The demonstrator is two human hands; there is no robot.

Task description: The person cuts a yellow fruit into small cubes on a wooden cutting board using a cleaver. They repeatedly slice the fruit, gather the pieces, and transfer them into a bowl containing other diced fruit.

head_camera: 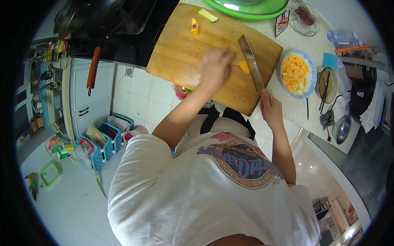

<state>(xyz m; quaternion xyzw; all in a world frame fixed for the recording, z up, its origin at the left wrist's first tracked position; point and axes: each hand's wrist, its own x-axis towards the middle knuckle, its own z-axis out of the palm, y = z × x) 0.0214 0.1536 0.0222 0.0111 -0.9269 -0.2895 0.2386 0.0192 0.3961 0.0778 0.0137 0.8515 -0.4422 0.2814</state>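
A wooden cutting board lies at the counter's edge. On its right part my right hand grips the handle of a cleaver, whose blade rests over the board. An orange piece of fruit lies against the blade's left side. My left hand, blurred, is above the middle of the board; whether it holds anything cannot be made out. At the board's far side are an orange piece with a dark, seedy patch and a pale green-yellow strip. Right of the board, a blue-white bowl holds diced orange and pale fruit.
A green-rimmed glass lid lies beyond the board. A black cooktop is at left, with an orange-brown pan handle jutting out. Right of the bowl stand a glass container and a metal bowl. Blue baskets stand below left.
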